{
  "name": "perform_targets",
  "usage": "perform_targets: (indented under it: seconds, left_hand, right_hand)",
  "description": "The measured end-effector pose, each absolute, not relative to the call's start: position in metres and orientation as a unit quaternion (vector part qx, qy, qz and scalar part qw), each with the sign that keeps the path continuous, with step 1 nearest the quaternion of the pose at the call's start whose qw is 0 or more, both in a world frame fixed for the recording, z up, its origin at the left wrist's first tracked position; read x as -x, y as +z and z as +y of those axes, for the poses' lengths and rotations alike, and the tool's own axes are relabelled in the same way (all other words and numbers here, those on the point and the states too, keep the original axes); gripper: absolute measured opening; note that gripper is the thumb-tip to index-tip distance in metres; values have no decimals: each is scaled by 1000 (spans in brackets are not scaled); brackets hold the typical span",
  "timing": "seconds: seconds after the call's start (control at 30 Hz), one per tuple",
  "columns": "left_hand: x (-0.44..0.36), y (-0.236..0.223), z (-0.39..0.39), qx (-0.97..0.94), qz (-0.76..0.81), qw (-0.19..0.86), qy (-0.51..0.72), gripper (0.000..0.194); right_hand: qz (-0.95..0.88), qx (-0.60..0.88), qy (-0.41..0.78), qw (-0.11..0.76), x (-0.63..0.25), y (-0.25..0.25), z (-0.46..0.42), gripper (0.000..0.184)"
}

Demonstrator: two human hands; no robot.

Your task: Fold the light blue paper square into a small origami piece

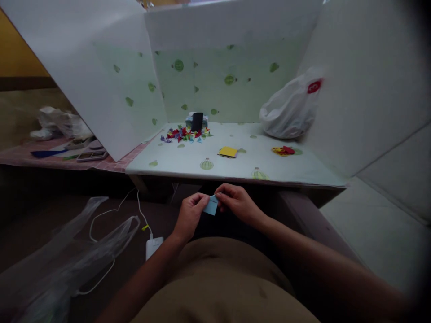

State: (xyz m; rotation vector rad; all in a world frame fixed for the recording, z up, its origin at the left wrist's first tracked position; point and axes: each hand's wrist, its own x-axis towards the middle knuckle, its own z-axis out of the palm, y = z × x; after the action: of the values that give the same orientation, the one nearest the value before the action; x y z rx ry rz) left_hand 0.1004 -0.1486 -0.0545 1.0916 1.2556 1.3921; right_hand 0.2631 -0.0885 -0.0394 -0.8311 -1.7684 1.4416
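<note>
Light-blue paper (210, 208), 1 small piece, is held up between the person's 2 hands, above the lap and just short of the worktop's (182, 167) front edge. From the left, 1 heap of crumpled whitish plastic (62, 122) lies beyond the white side panel (84, 58), with 1 flat blue item (47, 153) near it. Lower down come clear plastic (77, 255), 1 white cable (142, 211) and 1 white power bank (153, 246) plugged into it. The left hand (191, 214) is nearly closed, thumb and forefinger pinching the paper's left side. On the worktop is 1 pile of small folded paper pieces (180, 133), too crowded to count, beside 1 dark phone (197, 121) propped before 1 box (189, 121). Next is 1 stack of square paper (228, 151), yellow on top. The right hand (236, 202), also nearly closed, pinches the paper's upper right corner. Farther right are 1 cluster of red and yellow pieces (283, 151), uncountable, and 1 full white bag (286, 112) behind it.
</note>
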Motion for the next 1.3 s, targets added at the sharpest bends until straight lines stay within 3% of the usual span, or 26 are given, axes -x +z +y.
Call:
perform_targets:
  seconds: [0.5,0.93,1.3]
  left_hand:
    - [-101,-54,-149,-499,543,367,567,28]
    - [-102,-58,-152,-459,501,425,598,27]
    - [-100,-58,-152,-477,508,367,616,15]
  right_hand:
    - [-652,319,594,346,-264,-38,-87,25]
    - [-622,329,609,366,-263,-36,-91,23]
    - [-601,325,637,355,-262,-36,-93,23]
